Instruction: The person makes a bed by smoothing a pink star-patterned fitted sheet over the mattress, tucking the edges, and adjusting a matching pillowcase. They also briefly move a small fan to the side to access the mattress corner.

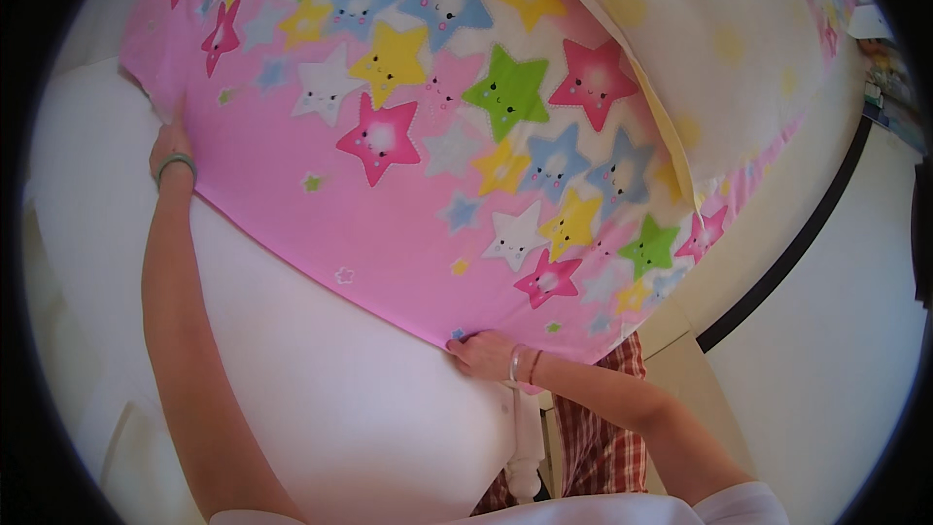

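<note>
A large pink bedding cover (282,185) printed with smiling stars spreads across the upper middle. My left hand (172,151), with a green bangle on its wrist, is closed on the cover's left edge; its fingertips are partly hidden by the cloth. Lower down, my right hand (481,355) pinches the near edge, thumb and fingers pressed together. Between the two hands the edge runs nearly straight and looks taut. On the right, a pale layer of the cloth (719,49) with a yellow hem lies folded over the printed side.
Beneath the cover is a broad white surface (321,360). A white turned post (525,442) stands by my red plaid trousers (603,428). To the right are a tiled floor (685,369), a black strip (797,253) and a white panel (826,360). Small items (889,87) sit at the far right.
</note>
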`<action>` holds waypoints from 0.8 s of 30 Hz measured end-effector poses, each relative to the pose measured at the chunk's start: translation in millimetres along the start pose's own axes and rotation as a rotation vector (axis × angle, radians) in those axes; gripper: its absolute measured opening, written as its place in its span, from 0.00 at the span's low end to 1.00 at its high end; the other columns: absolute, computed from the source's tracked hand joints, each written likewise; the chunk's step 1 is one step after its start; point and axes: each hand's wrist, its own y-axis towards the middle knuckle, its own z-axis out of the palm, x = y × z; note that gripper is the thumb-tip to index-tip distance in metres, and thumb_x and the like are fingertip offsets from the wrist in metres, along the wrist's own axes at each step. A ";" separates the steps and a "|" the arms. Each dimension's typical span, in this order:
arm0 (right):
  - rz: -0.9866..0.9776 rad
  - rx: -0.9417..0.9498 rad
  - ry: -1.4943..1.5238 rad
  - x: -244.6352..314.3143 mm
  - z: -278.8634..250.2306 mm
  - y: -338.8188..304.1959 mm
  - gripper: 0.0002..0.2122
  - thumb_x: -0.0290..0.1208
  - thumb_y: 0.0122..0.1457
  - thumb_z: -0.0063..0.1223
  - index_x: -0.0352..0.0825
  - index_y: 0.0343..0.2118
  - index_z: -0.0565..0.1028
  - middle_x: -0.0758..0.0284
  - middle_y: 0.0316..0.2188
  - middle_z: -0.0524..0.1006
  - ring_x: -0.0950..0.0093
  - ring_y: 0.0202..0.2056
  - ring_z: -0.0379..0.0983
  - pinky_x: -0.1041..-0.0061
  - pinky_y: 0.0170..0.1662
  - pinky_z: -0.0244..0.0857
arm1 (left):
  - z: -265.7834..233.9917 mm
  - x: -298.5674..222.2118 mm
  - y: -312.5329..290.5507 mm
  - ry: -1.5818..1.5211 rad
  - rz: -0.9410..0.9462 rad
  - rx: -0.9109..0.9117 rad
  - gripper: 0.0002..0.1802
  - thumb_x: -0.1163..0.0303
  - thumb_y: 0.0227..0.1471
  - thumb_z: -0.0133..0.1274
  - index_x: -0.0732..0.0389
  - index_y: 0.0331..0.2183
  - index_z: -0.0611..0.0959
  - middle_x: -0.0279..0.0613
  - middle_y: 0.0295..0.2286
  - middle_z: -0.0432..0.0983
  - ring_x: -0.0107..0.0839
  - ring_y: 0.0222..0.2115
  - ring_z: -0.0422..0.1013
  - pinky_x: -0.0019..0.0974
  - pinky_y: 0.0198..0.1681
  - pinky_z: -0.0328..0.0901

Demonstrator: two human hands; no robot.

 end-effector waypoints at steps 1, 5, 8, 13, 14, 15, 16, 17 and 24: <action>0.001 -0.026 -0.019 -9.1 6.0 3.4 0.09 0.30 0.56 0.45 0.31 0.35 0.71 0.60 0.17 0.76 0.62 0.22 0.76 0.61 0.26 0.69 | 10.1 -1.8 1.4 0.067 -0.032 0.016 0.51 0.28 0.52 0.22 0.64 0.48 0.78 0.57 0.45 0.75 0.55 0.48 0.70 0.48 0.53 0.61; 0.080 -0.126 -0.053 -23.6 24.6 13.4 0.09 0.32 0.56 0.47 0.32 0.35 0.71 0.63 0.13 0.73 0.63 0.17 0.73 0.61 0.23 0.68 | 37.9 -27.9 -5.2 0.102 -0.208 0.074 0.54 0.25 0.51 0.19 0.63 0.51 0.76 0.56 0.47 0.74 0.56 0.50 0.69 0.50 0.54 0.60; 0.224 -0.112 -0.027 -18.5 25.6 4.9 0.12 0.32 0.56 0.47 0.31 0.40 0.71 0.61 0.19 0.75 0.63 0.21 0.75 0.62 0.25 0.69 | 48.8 -63.7 -14.3 -0.006 -0.203 0.061 0.54 0.25 0.50 0.19 0.63 0.54 0.73 0.55 0.48 0.74 0.55 0.50 0.69 0.50 0.54 0.60; 0.004 -0.079 0.058 -2.1 -14.1 -47.2 0.20 0.27 0.55 0.47 0.32 0.52 0.68 0.55 0.47 0.74 0.61 0.40 0.75 0.64 0.37 0.71 | 58.9 -22.5 8.6 -0.132 -0.252 0.011 0.48 0.29 0.52 0.25 0.56 0.59 0.66 0.54 0.52 0.70 0.52 0.54 0.65 0.50 0.56 0.59; -0.122 -0.199 -0.051 -6.6 -29.6 -59.3 0.22 0.27 0.53 0.48 0.33 0.54 0.67 0.56 0.50 0.72 0.61 0.42 0.74 0.64 0.39 0.70 | 44.0 -30.8 3.1 -0.202 -0.267 -0.026 0.46 0.31 0.53 0.28 0.56 0.59 0.65 0.54 0.53 0.69 0.51 0.55 0.65 0.49 0.56 0.59; -0.274 -0.309 -0.149 -10.9 -48.7 -70.1 0.25 0.26 0.52 0.49 0.34 0.57 0.66 0.57 0.52 0.70 0.61 0.45 0.73 0.64 0.41 0.70 | 38.3 -18.1 -1.8 -0.017 -0.171 -0.194 0.44 0.33 0.53 0.33 0.55 0.60 0.65 0.54 0.54 0.67 0.51 0.54 0.65 0.50 0.56 0.59; -0.295 -0.416 -0.298 -15.3 -81.9 -77.0 0.27 0.27 0.52 0.49 0.36 0.58 0.65 0.58 0.51 0.71 0.62 0.46 0.72 0.64 0.43 0.69 | 35.0 1.3 -9.1 0.190 -0.082 -0.356 0.43 0.34 0.53 0.38 0.54 0.60 0.64 0.55 0.55 0.66 0.52 0.53 0.66 0.50 0.57 0.58; -0.319 -0.526 -0.438 -27.8 -120.9 -80.7 0.28 0.27 0.51 0.49 0.39 0.59 0.64 0.60 0.50 0.72 0.62 0.46 0.72 0.64 0.46 0.67 | 26.1 23.7 -14.7 0.409 0.008 -0.505 0.42 0.36 0.52 0.43 0.53 0.60 0.64 0.55 0.55 0.64 0.52 0.53 0.66 0.50 0.57 0.58; 0.083 -0.429 -0.778 -94.6 -225.6 -50.9 0.24 0.38 0.59 0.47 0.39 0.58 0.65 0.63 0.61 0.61 0.64 0.64 0.52 0.59 0.60 0.55 | 65.3 -189.6 -235.4 0.024 0.260 -0.295 0.34 0.43 0.59 0.39 0.42 0.63 0.58 0.48 0.63 0.49 0.48 0.64 0.47 0.51 0.61 0.47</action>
